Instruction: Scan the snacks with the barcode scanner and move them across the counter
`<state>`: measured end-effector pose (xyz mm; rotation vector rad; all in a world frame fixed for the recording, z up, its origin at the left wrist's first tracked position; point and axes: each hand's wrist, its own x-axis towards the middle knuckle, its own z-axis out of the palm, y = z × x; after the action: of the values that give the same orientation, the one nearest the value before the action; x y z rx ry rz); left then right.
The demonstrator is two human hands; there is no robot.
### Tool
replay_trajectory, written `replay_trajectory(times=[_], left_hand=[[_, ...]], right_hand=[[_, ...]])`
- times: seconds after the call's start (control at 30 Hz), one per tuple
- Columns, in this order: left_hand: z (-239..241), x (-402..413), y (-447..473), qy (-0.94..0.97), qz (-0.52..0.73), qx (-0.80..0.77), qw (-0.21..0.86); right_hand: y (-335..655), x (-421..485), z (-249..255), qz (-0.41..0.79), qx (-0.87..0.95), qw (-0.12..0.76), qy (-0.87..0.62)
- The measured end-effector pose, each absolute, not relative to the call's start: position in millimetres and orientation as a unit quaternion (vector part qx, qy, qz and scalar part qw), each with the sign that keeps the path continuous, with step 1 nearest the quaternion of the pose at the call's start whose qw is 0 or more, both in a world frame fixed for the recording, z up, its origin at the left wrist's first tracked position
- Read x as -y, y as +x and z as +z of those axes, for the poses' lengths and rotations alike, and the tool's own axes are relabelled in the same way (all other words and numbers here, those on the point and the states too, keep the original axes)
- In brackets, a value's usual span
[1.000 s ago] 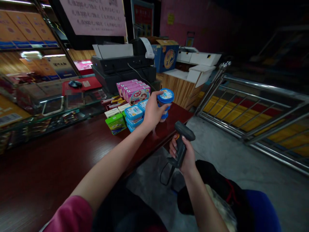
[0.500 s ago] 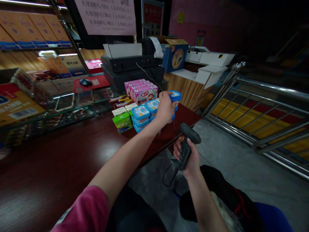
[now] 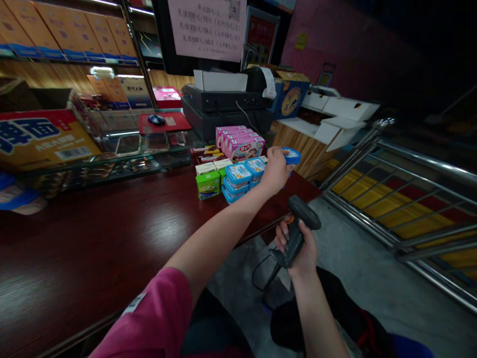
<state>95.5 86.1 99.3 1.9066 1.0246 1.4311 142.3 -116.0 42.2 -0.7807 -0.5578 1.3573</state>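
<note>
The dark red, glossy counter runs broadest, with pink boxes lined up toward its far side and blue-topped packs stacked in front of them. Beside the near edge, the right hand is wrapped around the handle of a scanner; the left hand is closed on a tub at the right end of the packs. Good handling here probably means gripping the tub by its sides, lid level, and giving the packs clearance, as a sideways nudge could topple them. The scanner is matt dark grey, an orange patch near the forefinger; the smaller tub shows a bright blue lid with a pale printed top, its body mostly hidden.
</note>
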Motion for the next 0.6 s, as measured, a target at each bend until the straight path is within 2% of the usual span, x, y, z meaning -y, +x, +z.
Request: replay_trajectory(times=[0.6], left_hand=[[110,-93,78,0.727,0.522,-0.382,0.229]], right_hand=[[148,116,37,0.596,0.228,0.677,-0.367]])
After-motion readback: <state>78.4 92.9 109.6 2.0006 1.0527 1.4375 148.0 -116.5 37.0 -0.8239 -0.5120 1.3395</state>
